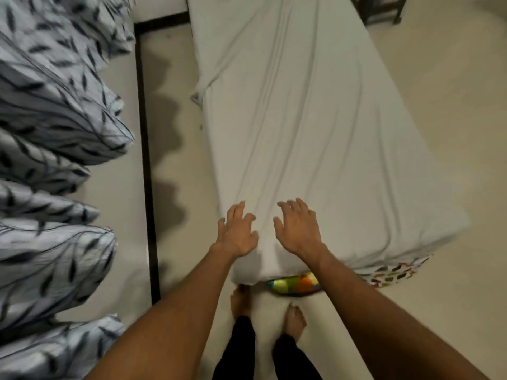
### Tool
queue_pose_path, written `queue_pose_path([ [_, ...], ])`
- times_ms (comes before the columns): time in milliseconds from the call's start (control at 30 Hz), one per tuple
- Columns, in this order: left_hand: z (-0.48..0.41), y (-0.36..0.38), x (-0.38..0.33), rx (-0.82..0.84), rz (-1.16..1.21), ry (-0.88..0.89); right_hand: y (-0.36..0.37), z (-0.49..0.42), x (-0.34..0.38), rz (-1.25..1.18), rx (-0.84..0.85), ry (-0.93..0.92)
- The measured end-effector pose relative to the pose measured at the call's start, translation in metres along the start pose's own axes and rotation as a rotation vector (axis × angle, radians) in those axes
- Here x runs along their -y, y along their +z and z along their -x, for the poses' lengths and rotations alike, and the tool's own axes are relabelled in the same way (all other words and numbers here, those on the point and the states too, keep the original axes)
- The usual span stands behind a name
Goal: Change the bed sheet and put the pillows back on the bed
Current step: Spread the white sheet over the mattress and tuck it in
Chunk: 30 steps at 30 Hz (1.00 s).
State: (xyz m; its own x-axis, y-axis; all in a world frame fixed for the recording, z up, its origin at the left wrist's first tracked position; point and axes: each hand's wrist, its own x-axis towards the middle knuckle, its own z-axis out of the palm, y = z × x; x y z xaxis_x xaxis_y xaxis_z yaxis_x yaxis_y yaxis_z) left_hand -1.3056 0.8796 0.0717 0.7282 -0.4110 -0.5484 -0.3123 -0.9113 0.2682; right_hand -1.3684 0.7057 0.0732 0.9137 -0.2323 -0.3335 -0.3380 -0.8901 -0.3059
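1. You stood at the near end of the bed [279, 266], bottom centre of the frame, with the pale sheet [315, 119] already spread along its whole length up to the top of the frame.
2. Your left hand [237, 233] and right hand [297, 229] were both wide, fingers splayed and palms down, side by side over the near end of the sheet and holding nothing (whether they pressed the cloth or hovered just above it, I could not tell).
3. I judged the step in hand to be smoothing and settling the fresh sheet. Long creases ran up its middle, and a loose corner [200, 91] hung off the bed's left side in the upper middle.
4. The next move probably called for sweeping the creases outward, tucking the near end and that loose corner under, then fetching the pillows.
5. The leaf-patterned pillows [55, 111] were piled down the left edge of the frame on a pale platform [123, 215] with a dark border, well apart from the bed, so that part was not yet done.
6. A bright multicoloured thing [295, 283] showed under the bed's near end, and a spotted cloth [395, 271] peeked out at lower right.
7. The floor [439, 105] was pale all round, with dark furniture legs [381, 9] at the upper right and your bare feet [241, 300] at bottom centre.
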Motion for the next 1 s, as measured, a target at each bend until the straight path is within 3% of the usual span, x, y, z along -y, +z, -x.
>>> queue_pose_path([
  [233, 0.082, -0.163, -0.061, -0.215, -0.061, 0.066, -0.19, 0.046, 0.045, 0.004, -0.203, -0.103],
  [433, 0.105, -0.265, -0.081, -0.347, -0.115, 0.088, -0.281, 0.052, 0.066, 0.023, -0.357, -0.133],
  [667, 0.085, -0.346, -0.075, -0.432, -0.134, 0.139, -0.328, 0.025, 0.105, 0.1, -0.414, -0.147],
  [1000, -0.007, -0.404, 0.013, -0.308, -0.231, 0.259, -0.302, -0.071, 0.186, 0.061, -0.359, 0.043],
])
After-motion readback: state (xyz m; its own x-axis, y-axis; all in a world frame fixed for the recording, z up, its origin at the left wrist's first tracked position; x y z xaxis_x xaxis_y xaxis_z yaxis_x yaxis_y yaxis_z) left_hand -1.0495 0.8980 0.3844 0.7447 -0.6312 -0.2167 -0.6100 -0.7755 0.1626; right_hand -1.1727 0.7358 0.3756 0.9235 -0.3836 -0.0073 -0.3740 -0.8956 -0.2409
